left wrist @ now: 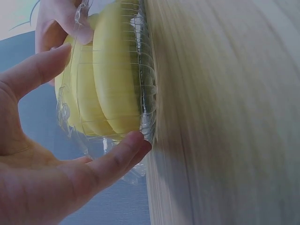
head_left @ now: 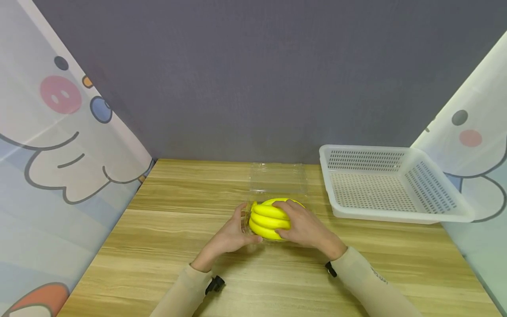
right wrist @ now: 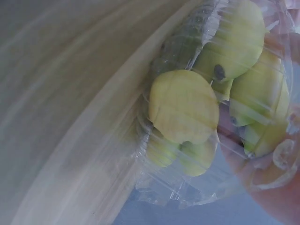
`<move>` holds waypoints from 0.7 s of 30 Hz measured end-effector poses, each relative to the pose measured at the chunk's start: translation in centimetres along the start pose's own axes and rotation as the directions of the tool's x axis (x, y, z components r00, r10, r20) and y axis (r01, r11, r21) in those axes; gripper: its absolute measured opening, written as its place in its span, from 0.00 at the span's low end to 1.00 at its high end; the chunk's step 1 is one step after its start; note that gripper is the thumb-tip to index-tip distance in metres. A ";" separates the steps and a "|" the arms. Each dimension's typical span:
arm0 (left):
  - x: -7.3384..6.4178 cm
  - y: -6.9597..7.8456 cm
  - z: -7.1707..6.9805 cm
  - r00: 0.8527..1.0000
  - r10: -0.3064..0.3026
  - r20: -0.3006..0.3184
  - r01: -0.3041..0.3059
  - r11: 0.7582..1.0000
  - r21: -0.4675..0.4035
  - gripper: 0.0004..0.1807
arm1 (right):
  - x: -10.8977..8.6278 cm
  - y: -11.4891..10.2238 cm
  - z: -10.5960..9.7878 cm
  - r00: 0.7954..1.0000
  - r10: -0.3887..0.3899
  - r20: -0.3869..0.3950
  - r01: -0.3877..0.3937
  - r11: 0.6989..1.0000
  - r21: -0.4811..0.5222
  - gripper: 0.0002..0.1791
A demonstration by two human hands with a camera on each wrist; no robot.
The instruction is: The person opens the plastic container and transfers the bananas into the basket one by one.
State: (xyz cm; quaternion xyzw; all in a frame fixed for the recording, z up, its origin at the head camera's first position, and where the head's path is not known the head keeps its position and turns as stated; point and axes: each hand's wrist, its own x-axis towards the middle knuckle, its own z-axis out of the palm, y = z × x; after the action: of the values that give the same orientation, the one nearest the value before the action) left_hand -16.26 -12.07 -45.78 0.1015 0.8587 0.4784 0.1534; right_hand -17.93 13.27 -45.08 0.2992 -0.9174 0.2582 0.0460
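A bunch of yellow bananas (head_left: pixel 269 221) sits in the bottom half of a clear plastic clamshell box (left wrist: pixel 147 89). My right hand (head_left: pixel 303 223) grips the bunch from the right, fingers over its top and thumb at the near side. At the stem end, my left hand (head_left: pixel 231 233) holds the box between its thumb and fingers. The open clear lid (head_left: pixel 278 178) lies flat behind the bananas. Through the ribbed plastic in the right wrist view, dark banana tips (right wrist: pixel 219 72) show beside a rounded yellow shape (right wrist: pixel 183 107).
A white perforated plastic basket (head_left: pixel 400 218) stands at the back right of the wooden table (head_left: pixel 150 220). A dark grey panel (head_left: pixel 237 79) rises along the table's far edge. Panels printed with cartoon figures flank both sides.
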 end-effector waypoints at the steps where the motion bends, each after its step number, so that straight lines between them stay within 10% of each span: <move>1: 0.0 0.0 0.0 1.000 -0.001 0.000 0.001 1.000 0.000 0.65 | 0.0 0.0 0.0 1.000 0.001 0.001 -0.001 1.000 0.004 0.38; 21: 0.0 -0.1 -0.1 1.000 0.019 0.020 -0.018 1.000 -0.015 0.64 | -0.1 0.4 -0.9 0.997 -0.065 -0.032 0.066 0.997 0.034 0.38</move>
State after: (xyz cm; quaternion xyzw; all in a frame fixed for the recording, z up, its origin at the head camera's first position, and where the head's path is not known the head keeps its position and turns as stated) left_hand -16.31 -12.16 -45.80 0.1132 0.8526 0.4849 0.1584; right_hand -18.15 14.03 -44.44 0.3258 -0.9016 0.2773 0.0634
